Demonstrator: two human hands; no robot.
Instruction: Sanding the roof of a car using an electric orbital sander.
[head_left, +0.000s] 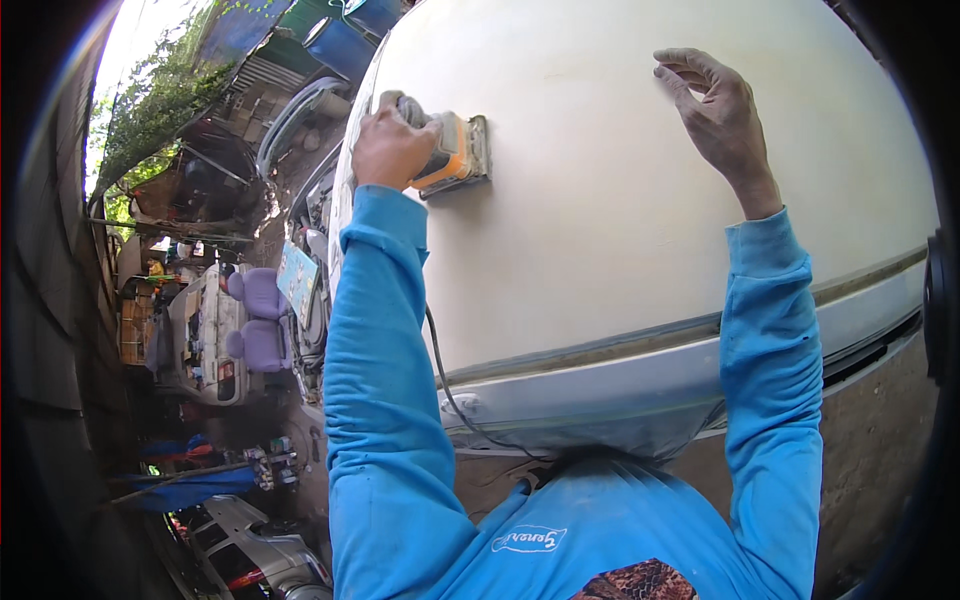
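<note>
At the far left lies a blue drum (340,48) with smooth, rounded sides; what is in it cannot be told. Nearer on the left, a pale vehicle body (228,340) holds mixed objects too small to name, with padded purple seats (265,345) just beside it. The broad, gently curved vehicle roof (580,220) has a matt, cream-white surface with faint cloudy patches, edged on the near side by a dull, ridged strip (600,350).

On the roof's left part sits an orange-and-black power sander (460,160), boxy, dusty, its flat pad turned to the right. The left hand (390,148) is clamped around its rounded grip. A thin dark cord (438,355) runs near the left sleeve toward the person. The right hand (722,105), dusty, is over the roof's far right part, fingers curled, a gap between thumb and fingers, holding nothing.
</note>
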